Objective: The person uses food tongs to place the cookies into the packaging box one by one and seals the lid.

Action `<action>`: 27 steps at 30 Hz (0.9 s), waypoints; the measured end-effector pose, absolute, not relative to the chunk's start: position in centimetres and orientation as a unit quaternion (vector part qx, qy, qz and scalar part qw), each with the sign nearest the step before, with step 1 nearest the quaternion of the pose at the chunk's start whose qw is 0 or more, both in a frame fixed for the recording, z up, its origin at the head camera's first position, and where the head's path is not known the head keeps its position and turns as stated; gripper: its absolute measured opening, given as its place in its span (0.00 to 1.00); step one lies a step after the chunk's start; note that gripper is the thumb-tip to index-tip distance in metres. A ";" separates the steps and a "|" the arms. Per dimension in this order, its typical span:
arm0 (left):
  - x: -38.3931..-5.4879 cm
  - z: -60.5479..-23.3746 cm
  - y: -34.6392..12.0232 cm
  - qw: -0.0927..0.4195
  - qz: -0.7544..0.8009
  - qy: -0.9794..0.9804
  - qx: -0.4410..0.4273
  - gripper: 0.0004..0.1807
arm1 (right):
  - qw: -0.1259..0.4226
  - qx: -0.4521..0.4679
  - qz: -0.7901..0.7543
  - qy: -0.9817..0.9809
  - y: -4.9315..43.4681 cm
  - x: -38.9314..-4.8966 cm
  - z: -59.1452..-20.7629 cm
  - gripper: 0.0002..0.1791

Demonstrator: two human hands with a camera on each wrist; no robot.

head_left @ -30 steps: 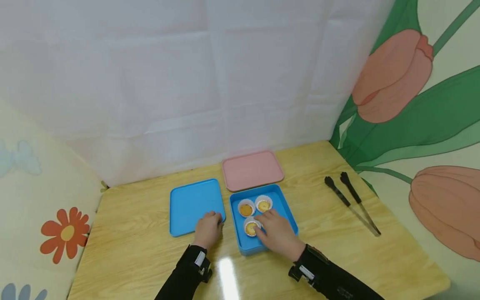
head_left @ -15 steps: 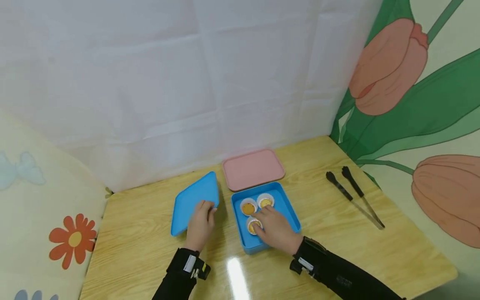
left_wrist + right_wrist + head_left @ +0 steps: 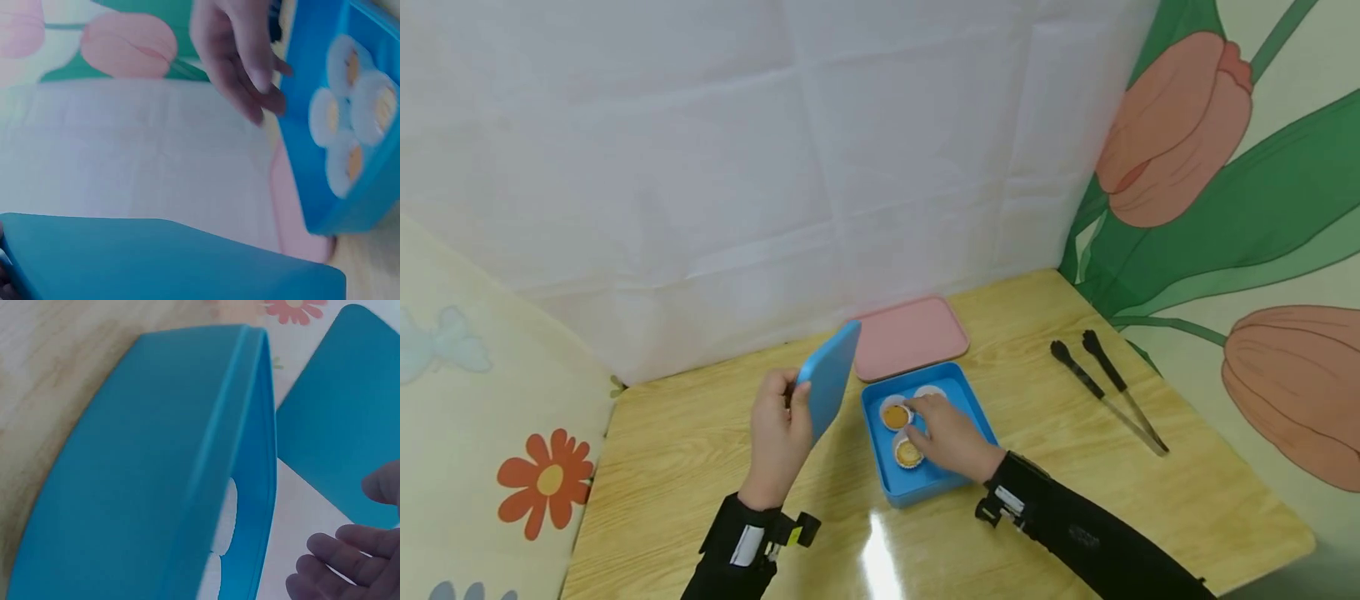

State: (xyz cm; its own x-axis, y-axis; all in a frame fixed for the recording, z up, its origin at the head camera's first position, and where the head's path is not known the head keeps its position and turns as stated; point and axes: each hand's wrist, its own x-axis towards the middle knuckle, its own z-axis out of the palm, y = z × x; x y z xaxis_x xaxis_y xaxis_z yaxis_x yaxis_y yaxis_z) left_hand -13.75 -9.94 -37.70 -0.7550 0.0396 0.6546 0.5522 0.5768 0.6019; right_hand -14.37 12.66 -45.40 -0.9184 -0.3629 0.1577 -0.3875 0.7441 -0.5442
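Observation:
My left hand (image 3: 778, 437) grips a blue lid (image 3: 833, 379) by its edge, thumb on the near side, and holds it up steeply tilted above the table. To its right stands a shallow blue box (image 3: 904, 498) holding several small yellow cakes (image 3: 895, 416) in white paper cups. Over the box hovers my right hand (image 3: 953, 437), its fingers loosely bent with nothing between them; it covers part of the cakes in the head view. The left wrist view shows all the cakes (image 3: 375, 109) grouped together, with the right hand (image 3: 240, 59) apart from them.
A pink tray (image 3: 910, 337) lies behind the box, against the white cloth backdrop (image 3: 700, 167). Tongs with black tips (image 3: 1108, 400) rest on the right of the wooden table (image 3: 670, 500). Painted flower walls stand at both sides.
My left hand has lifted the blue lid off the table and turned it nearly upright, bringing it towards the box. The right hand has drawn slightly up from the cakes.

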 end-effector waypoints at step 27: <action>-14.8 -36.1 -6.4 0.146 -0.582 -0.796 -0.083 0.15 | 0.011 0.151 0.503 -0.851 18.6 -14.9 -45.4 0.25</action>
